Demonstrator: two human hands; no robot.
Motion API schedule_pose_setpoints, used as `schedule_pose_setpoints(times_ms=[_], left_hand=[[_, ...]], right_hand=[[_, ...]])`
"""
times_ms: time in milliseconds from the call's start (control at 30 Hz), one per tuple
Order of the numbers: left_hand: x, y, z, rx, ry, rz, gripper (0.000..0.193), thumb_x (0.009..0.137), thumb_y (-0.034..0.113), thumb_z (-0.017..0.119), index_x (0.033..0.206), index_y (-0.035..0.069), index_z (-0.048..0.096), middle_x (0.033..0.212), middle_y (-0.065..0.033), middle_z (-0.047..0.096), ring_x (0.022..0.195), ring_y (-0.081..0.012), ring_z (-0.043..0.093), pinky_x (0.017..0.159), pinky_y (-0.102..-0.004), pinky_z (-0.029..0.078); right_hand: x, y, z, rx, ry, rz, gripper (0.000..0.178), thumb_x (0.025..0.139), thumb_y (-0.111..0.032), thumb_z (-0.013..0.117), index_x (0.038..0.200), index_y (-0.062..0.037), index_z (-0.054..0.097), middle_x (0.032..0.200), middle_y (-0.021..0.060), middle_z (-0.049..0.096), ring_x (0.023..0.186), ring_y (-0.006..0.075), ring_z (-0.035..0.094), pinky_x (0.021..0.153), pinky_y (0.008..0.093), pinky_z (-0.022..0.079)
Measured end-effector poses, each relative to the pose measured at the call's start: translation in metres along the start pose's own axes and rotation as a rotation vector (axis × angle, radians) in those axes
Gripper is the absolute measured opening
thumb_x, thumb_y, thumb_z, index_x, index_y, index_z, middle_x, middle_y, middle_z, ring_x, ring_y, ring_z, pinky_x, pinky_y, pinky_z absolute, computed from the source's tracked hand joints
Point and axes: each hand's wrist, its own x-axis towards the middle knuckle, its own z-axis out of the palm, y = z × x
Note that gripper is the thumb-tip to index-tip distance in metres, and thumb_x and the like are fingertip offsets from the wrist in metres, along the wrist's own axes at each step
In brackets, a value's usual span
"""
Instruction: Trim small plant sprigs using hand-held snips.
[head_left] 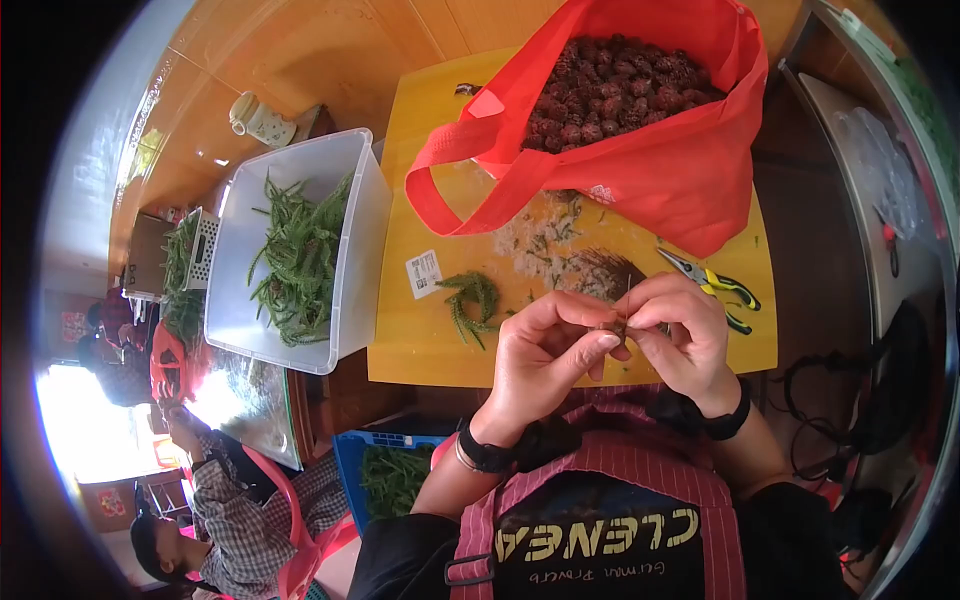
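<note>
My left hand (pixel 553 345) and my right hand (pixel 682 330) meet above the near edge of the yellow table (pixel 410 350). Both pinch a small brown piece (pixel 621 330) between thumb and fingertips. Its kind is mostly hidden by the fingers, and a thin wire-like strand rises from it. Just beyond lies a bundle of thin dark wires or stems (pixel 607 270). To the right rest needle-nose pliers (pixel 712 283) with yellow and black handles. A curled green artificial sprig (pixel 468 300) lies left of my hands, beside a white label (pixel 423 272).
A red fabric bag (pixel 640 180) full of brown pine cones (pixel 615 95) stands at the table's far side. On the left is a translucent bin (pixel 360 230) of green sprigs (pixel 300 255). A blue crate (pixel 350 470) with greenery sits below. Another person (pixel 240 500) works at lower left.
</note>
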Motion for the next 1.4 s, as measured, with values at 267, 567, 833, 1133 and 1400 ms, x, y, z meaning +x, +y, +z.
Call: schedule_pose_setpoints(times_ms=[267, 567, 833, 1133, 1400], left_hand=[[0.000, -0.003, 0.007, 0.360, 0.087, 0.144, 0.017, 0.079, -0.009, 0.063, 0.093, -0.004, 0.056, 0.097, -0.0111, 0.059, 0.077, -0.0104, 0.059, 0.056, -0.0200, 0.049], [-0.001, -0.007, -0.007, -0.089, 0.042, -0.001, 0.014, 0.086, -0.001, 0.058, 0.099, -0.001, 0.054, 0.096, -0.0124, 0.061, 0.080, -0.0159, 0.063, 0.057, -0.0216, 0.048], [-0.001, -0.004, -0.015, -0.307, -0.023, -0.064, 0.014, 0.091, 0.008, 0.054, 0.103, 0.002, 0.052, 0.102, -0.0151, 0.061, 0.081, -0.0168, 0.062, 0.061, -0.0228, 0.048], [-0.001, 0.004, -0.016, -0.344, 0.116, -0.122, 0.011, 0.092, 0.009, 0.050, 0.103, 0.006, 0.052, 0.106, -0.0172, 0.058, 0.082, -0.0191, 0.060, 0.063, -0.0207, 0.048], [0.000, 0.002, -0.019, -0.401, 0.071, -0.095, 0.017, 0.090, 0.005, 0.053, 0.107, 0.003, 0.050, 0.109, -0.0142, 0.058, 0.091, -0.0195, 0.061, 0.070, -0.0258, 0.050]], right_hand=[[-0.001, -0.005, 0.005, -0.199, 0.044, -0.015, 0.016, 0.072, 0.005, 0.064, 0.084, -0.0027, 0.056, 0.083, 0.0116, 0.064, 0.074, 0.0248, 0.062, 0.066, 0.0301, 0.050], [-0.016, 0.003, -0.036, -0.354, 0.052, 0.383, 0.035, 0.076, -0.002, 0.063, 0.108, 0.0026, 0.050, 0.107, 0.0129, 0.059, 0.096, 0.0196, 0.056, 0.087, 0.0301, 0.042], [-0.048, 0.031, -0.086, -0.876, -0.269, 0.616, 0.042, 0.065, -0.001, 0.069, 0.102, -0.0035, 0.048, 0.101, 0.0147, 0.053, 0.098, 0.0332, 0.052, 0.085, 0.0365, 0.043], [-0.054, 0.011, -0.094, -0.740, 0.030, 0.489, 0.030, 0.070, 0.002, 0.058, 0.096, -0.0017, 0.045, 0.093, 0.0118, 0.049, 0.083, 0.0267, 0.057, 0.067, 0.0316, 0.047], [-0.059, -0.014, -0.074, 0.687, 0.106, 1.054, 0.035, 0.086, -0.025, 0.057, 0.108, -0.0024, 0.043, 0.068, 0.0027, 0.051, 0.082, 0.0244, 0.062, 0.074, 0.0337, 0.050]])
